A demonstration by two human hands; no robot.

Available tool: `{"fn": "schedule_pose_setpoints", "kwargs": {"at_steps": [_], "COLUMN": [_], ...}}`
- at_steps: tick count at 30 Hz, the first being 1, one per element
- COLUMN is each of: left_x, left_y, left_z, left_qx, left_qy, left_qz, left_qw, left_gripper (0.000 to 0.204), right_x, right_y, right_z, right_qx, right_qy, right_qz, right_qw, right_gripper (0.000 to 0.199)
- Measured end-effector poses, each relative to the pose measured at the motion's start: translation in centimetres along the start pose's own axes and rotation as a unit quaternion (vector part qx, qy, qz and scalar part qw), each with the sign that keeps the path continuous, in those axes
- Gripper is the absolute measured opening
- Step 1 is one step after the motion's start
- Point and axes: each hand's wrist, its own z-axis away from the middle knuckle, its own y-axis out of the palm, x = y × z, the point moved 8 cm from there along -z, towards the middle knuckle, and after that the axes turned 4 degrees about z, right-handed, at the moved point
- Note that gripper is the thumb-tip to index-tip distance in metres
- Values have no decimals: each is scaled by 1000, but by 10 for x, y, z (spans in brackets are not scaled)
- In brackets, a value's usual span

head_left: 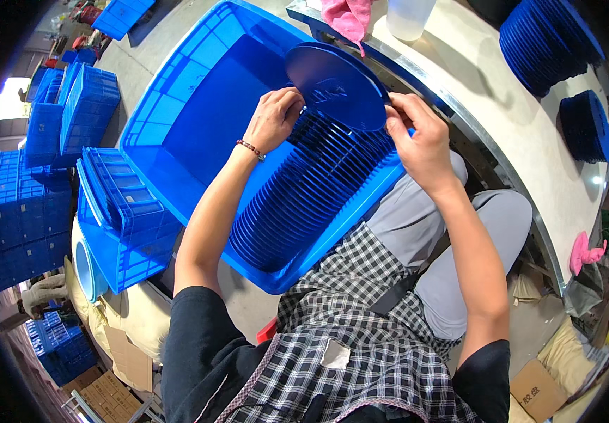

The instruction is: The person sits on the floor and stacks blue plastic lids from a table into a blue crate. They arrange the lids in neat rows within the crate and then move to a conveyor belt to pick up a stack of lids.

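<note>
A flat, round dark blue disc [339, 88] with a small raised mark is tilted up over the far end of a row of discs. My right hand [421, 137] pinches its right edge between thumb and fingers. At its lower left edge, my left hand [275, 118] has curled fingers closed on the rim; the fingertips are partly hidden. Beneath both hands, many similar discs [297, 204] stand on edge in a long, close row. They rest inside a large blue plastic tub [153, 134], along its right side.
A pale worktable [488, 120] with a metal edge stands to the right. It bears stacks of blue discs [547, 46], a translucent container [409, 17] and pink cloths [346, 21]. Blue crates [131, 218] are piled at left. A cardboard box [540, 391] lies at lower right.
</note>
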Motion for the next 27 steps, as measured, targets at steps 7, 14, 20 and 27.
{"fn": "schedule_pose_setpoints", "kwargs": {"at_steps": [7, 14, 20, 27], "left_x": [8, 17, 43, 70], "left_y": [4, -3, -57, -39], "left_z": [6, 8, 11, 12], "left_qx": [-32, -31, -201, -122], "left_qy": [-17, -88, -185, -253], "left_qz": [6, -66, 22, 81], "left_qw": [999, 993, 962, 957], "left_gripper": [13, 19, 25, 58], "right_x": [-17, -7, -22, -1], "right_y": [35, 54, 62, -29], "right_z": [1, -6, -3, -11], "right_qx": [-11, 13, 70, 20], "right_qy": [-41, -102, -47, 60], "right_qz": [61, 145, 163, 87], "right_qw": [997, 984, 983, 994], "right_gripper": [21, 18, 30, 25]}}
